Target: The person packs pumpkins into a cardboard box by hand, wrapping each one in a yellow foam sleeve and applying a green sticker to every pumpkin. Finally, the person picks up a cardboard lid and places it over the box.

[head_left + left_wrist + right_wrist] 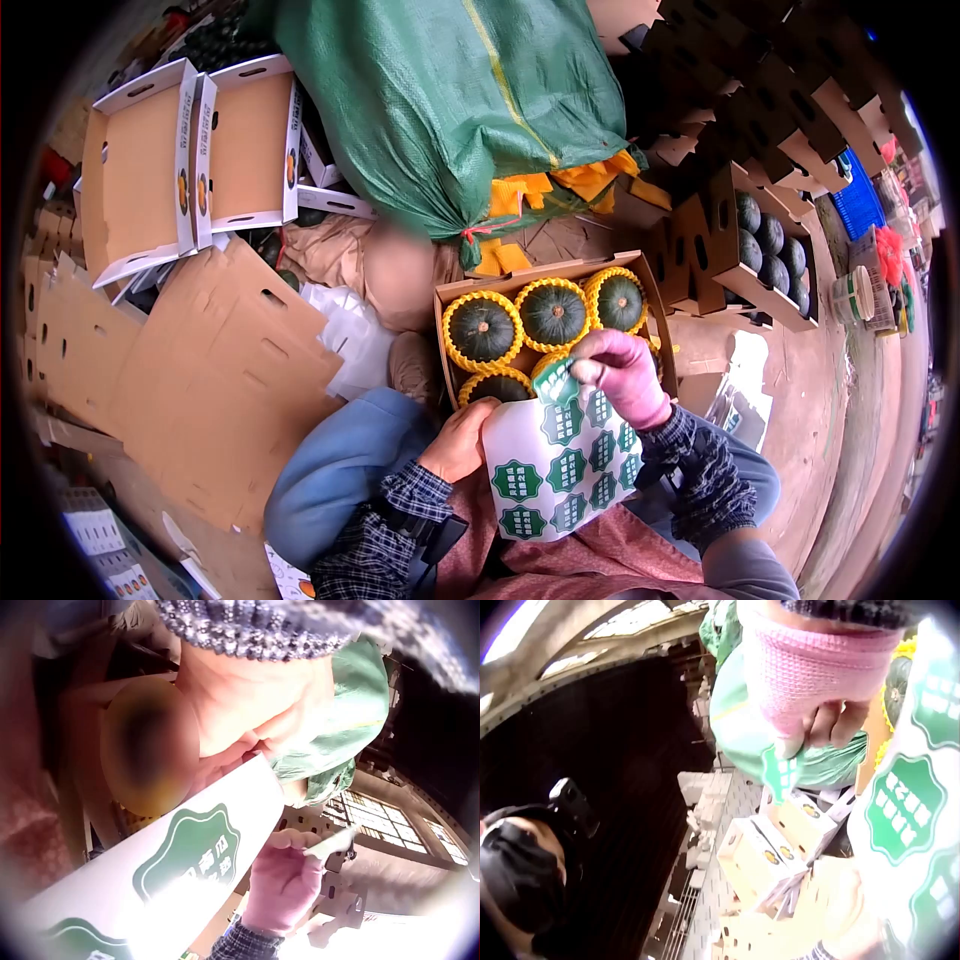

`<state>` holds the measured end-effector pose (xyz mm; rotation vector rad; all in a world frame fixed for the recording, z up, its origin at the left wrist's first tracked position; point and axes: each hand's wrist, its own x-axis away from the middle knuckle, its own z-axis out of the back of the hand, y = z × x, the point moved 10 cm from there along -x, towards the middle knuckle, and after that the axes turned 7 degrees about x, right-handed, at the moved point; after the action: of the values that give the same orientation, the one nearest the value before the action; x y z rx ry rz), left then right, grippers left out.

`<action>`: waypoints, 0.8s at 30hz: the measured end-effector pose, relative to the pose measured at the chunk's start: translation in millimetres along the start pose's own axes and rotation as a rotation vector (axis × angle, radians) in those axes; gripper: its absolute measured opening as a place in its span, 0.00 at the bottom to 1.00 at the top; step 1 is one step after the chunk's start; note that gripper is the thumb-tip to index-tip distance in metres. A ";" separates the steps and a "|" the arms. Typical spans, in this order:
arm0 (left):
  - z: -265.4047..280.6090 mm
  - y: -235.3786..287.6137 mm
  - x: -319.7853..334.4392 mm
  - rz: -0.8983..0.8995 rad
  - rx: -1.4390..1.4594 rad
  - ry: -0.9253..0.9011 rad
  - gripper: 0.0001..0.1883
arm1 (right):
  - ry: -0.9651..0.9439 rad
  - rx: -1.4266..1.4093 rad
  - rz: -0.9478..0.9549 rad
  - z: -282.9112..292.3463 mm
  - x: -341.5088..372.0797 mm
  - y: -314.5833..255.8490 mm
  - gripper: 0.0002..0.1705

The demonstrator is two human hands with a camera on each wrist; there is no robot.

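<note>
My bare left hand (460, 440) grips the left edge of a white sheet of green label stickers (508, 432), held over my lap. Above the sheet's upper edge, my right hand (625, 375), in a pink glove with bare fingertips, pinches one green sticker (780, 772) between thumb and finger. That sticker looks free of the sheet in the right wrist view. Just beyond both hands is an open cardboard box (540, 268) of dark green squashes (555, 314), each in a yellow foam net. The sheet and right hand hide part of the box's near row.
A big green woven sack (430, 100) lies behind the box, with orange-yellow pieces (520, 190) at its mouth. White-edged trays (145, 165) and flat cardboard (220, 370) are at left. Another box of squashes (770, 240) stands at right, below stacked cartons (760, 110).
</note>
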<state>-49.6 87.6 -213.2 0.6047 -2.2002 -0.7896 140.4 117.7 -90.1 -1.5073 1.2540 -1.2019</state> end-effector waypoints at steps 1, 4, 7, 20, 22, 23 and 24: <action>-12.3 15.4 2.8 -0.082 -0.252 -0.077 0.12 | 0.234 0.081 -0.009 38.6 -24.6 17.3 0.16; -22.2 7.9 8.7 0.142 0.044 0.004 0.11 | 0.510 0.259 -0.177 84.7 -50.7 54.2 0.26; -17.9 -8.5 11.3 0.221 0.217 0.049 0.11 | 0.585 0.340 -0.146 97.6 -64.2 81.3 0.26; -20.2 -4.3 5.8 0.100 -0.007 -0.094 0.12 | 0.806 0.517 -0.274 86.5 -48.0 66.9 0.30; -17.2 -8.2 7.7 0.157 0.051 -0.024 0.12 | 0.826 0.705 -0.200 89.0 -48.6 63.2 0.33; -21.2 -5.2 8.9 0.161 0.053 -0.022 0.12 | 0.831 0.836 -0.130 86.3 -50.6 56.7 0.35; -22.4 -1.8 10.2 0.170 0.079 0.025 0.12 | 0.789 1.006 -0.168 85.0 -53.1 58.2 0.37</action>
<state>-39.0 72.1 -197.2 0.4557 -2.2333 -0.6065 208.8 161.3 -172.8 -0.3819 0.7071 -2.2061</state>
